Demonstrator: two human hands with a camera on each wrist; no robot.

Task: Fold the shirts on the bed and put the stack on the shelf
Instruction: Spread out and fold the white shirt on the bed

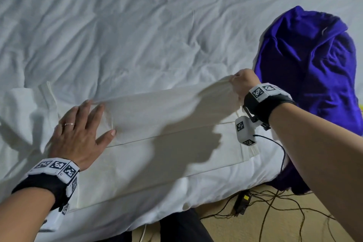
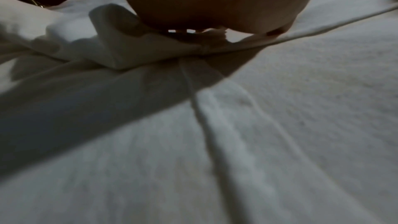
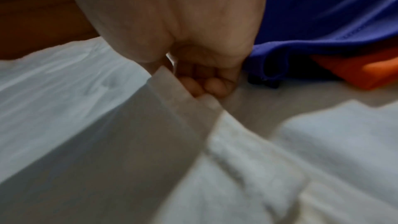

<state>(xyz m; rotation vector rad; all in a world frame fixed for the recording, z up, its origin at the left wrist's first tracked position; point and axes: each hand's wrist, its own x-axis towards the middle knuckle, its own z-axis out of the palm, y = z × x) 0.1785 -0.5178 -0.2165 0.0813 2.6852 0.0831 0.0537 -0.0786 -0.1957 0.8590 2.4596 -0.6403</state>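
Observation:
A cream-white shirt (image 1: 157, 143) lies spread on the white bed (image 1: 137, 25) near its front edge. My left hand (image 1: 82, 129) presses flat on the shirt's left part, fingers straight and spread. My right hand (image 1: 242, 84) pinches the shirt's far right edge and lifts it off the bed, so the cloth stretches between the hands. In the right wrist view the fingers (image 3: 206, 84) curl round the shirt's hem (image 3: 172, 91). The left wrist view shows the palm (image 2: 204, 1) resting on the shirt (image 2: 280, 125). A crumpled purple shirt (image 1: 310, 61) lies to the right.
An orange garment (image 3: 366, 71) sits under the purple shirt (image 3: 323, 14). Beyond the bed's front edge, black cables and a power adapter (image 1: 242, 202) lie on the tan floor (image 1: 275, 226). A dark trouser leg (image 1: 180, 226) stands against the bed. Dark wood (image 3: 43, 19) shows past the bed.

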